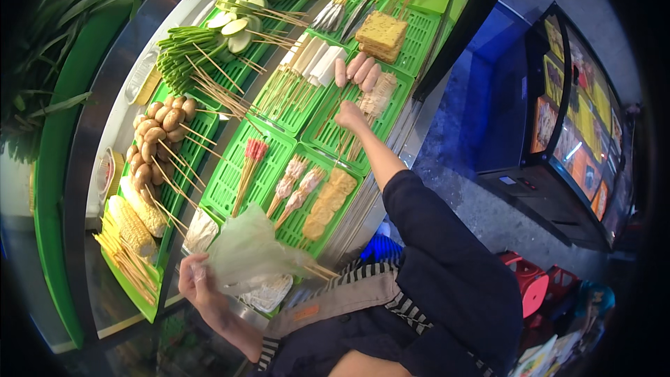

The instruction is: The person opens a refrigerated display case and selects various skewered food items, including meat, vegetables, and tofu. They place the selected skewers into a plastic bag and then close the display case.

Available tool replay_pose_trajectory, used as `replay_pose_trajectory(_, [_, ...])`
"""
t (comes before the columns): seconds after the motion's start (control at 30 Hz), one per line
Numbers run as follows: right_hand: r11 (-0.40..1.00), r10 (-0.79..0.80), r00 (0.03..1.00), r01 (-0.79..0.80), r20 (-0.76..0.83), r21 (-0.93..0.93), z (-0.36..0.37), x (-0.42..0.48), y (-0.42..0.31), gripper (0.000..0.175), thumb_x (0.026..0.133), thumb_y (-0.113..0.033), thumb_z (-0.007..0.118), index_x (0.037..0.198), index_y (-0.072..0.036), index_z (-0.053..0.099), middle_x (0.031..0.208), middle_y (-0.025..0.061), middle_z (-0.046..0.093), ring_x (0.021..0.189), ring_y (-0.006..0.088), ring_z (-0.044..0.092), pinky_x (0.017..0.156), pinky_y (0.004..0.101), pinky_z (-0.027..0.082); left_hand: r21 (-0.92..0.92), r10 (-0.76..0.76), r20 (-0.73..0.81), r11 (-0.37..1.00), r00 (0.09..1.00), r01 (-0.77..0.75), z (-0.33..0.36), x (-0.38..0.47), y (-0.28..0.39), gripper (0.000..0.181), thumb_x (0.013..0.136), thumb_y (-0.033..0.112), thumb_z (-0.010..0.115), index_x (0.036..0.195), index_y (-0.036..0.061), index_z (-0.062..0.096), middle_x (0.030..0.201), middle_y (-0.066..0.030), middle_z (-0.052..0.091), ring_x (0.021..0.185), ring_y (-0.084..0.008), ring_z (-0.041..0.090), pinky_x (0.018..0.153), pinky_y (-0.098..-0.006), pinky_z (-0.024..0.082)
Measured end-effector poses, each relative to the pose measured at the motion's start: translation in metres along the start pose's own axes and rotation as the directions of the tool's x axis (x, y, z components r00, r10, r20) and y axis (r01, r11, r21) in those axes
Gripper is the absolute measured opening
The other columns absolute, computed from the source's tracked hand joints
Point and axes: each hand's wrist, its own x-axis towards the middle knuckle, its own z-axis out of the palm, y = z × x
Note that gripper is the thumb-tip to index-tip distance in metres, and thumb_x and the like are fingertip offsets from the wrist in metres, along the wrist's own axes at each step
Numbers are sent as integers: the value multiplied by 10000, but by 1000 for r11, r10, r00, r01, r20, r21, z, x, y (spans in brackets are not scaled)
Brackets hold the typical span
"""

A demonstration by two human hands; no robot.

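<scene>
My left hand (pixel 201 283) grips a clear plastic bag (pixel 250 251) by its edge; the bag hangs over the near end of the display, blurred. Pale stick ends (pixel 318 268) poke out at the bag's right side. Farther off, my right hand (pixel 352 117) is closed around the stick of a sausage skewer (pixel 340 72) above a green slotted tray (pixel 320 133). More sausages (pixel 363 69) lie just beyond that hand. Skewers of a pale, ridged food (pixel 378 95) rest to its right. Nearer me are golden fried pieces (pixel 330 201) and meat-wrapped skewers (pixel 290 178).
Green trays hold mushroom skewers (pixel 157 133), corn cobs (pixel 131 225), green vegetable bundles (pixel 183 57), sliced zucchini (pixel 238 31) and tofu slabs (pixel 382 34). A dark post (pixel 460 31) borders the display on the right. Beyond it stand a lit black cabinet (pixel 555 131) and a red stool (pixel 526 280).
</scene>
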Motion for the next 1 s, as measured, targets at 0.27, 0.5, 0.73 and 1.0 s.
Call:
replay_pose_trajectory(0.27, [927,-289,871,358,-398,112,-23,-97,6,129,740,-102,527,671,5,511,583,201,525,537,359,531,501,413,409,366,396,477,722,784,-587,70,27,1,412,638,175,621,1011,0,604,1092,-184,530,991,-315,507,852,-360,378])
replay_pose_trajectory(0.5, [799,-332,938,338,-104,498,-91,-243,-9,85,825,-39,544,765,20,533,501,29,435,442,65,372,409,250,293,31,-186,554,979,812,203,199,76,-72,444,770,159,669,1109,-76,504,829,-85,622,658,-82,569,579,-211,459])
replay_pose_trajectory(0.73, [748,-341,933,343,-114,568,-109,-267,-14,91,838,-35,548,789,41,548,516,-35,409,474,21,330,408,217,249,-283,-101,570,907,815,311,215,64,-74,552,719,130,729,1140,-87,446,834,-83,599,671,-103,559,620,-214,458])
replay_pose_trajectory(1.0, [739,-413,908,384,-79,553,-115,-271,-14,74,826,-35,561,800,31,539,523,11,451,463,46,366,404,229,285,-359,-57,504,893,862,270,217,71,-65,270,782,123,664,945,-50,537,742,-72,604,611,-91,552,548,-197,447])
